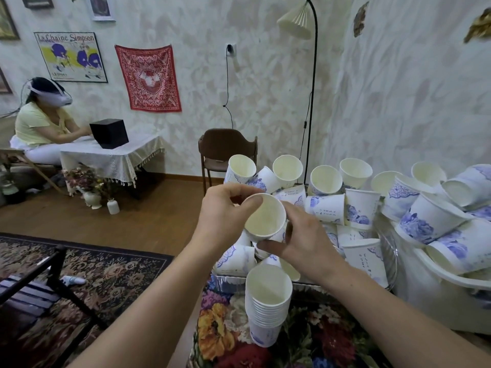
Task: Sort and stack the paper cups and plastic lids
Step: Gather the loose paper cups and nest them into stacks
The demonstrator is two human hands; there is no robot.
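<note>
A: Where is the white paper cup with the cream inside (265,217)?

B: Lifted above the heap of loose white paper cups with blue flower print (353,205), its round mouth tilted toward the camera. The left hand (225,211) curls round its far rim, thumb on the near edge; the right hand (303,240) pinches its lower side between thumb and fingers. Each grip is closed on that cup.

A: And below it?

B: A nested stack of the same paper cups (267,312) stands upright on the flowered woven cloth (220,330) covering the worktop, rims ringed in tight ridges. Behind it a crinkled silver foil tray (228,279) holds part of the heap; a smooth white plastic tub (435,304) on the right holds more.

A: Anything hard to make out?

B: The held cup's base is hidden by the right hand, and the tub is cut off at the frame's edge. The writing on the cups is too small to read.
</note>
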